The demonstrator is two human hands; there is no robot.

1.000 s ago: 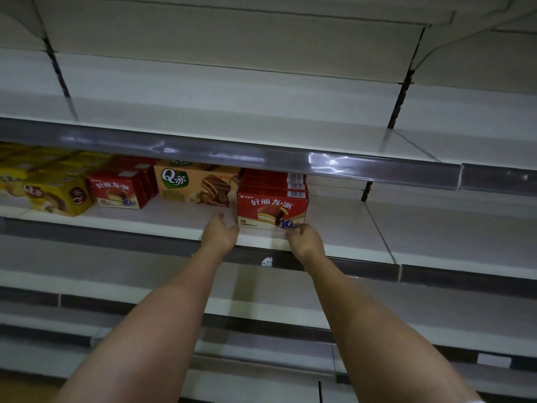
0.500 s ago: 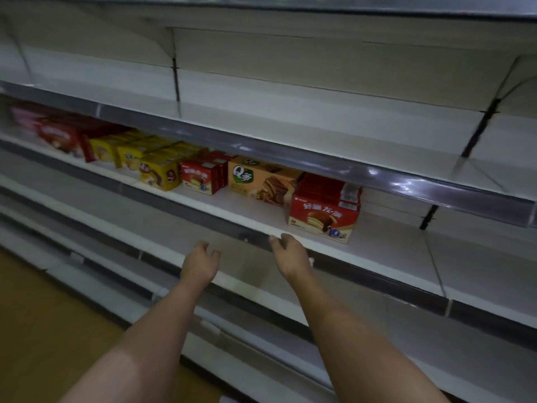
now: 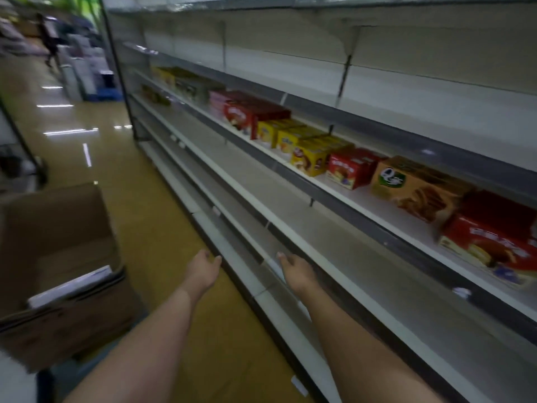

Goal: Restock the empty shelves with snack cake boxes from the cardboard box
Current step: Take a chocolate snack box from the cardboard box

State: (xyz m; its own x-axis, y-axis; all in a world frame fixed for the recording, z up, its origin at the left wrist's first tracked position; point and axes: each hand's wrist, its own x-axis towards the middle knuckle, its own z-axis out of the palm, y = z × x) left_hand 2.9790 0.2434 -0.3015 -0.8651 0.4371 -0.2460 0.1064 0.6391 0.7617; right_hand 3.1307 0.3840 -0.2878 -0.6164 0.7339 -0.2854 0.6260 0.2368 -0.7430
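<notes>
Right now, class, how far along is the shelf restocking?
Done: a row of snack boxes lines one shelf. In hand: nothing; the left hand and right hand are empty. Left: the shelf above and lower shelf are bare; the cardboard box waits nearby.

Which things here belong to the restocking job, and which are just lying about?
Job: cardboard box; red snack boxes on the shelf; left hand and right hand, both empty.
Lying about: white papers at the box; blue crate down the aisle; person far off.
</notes>
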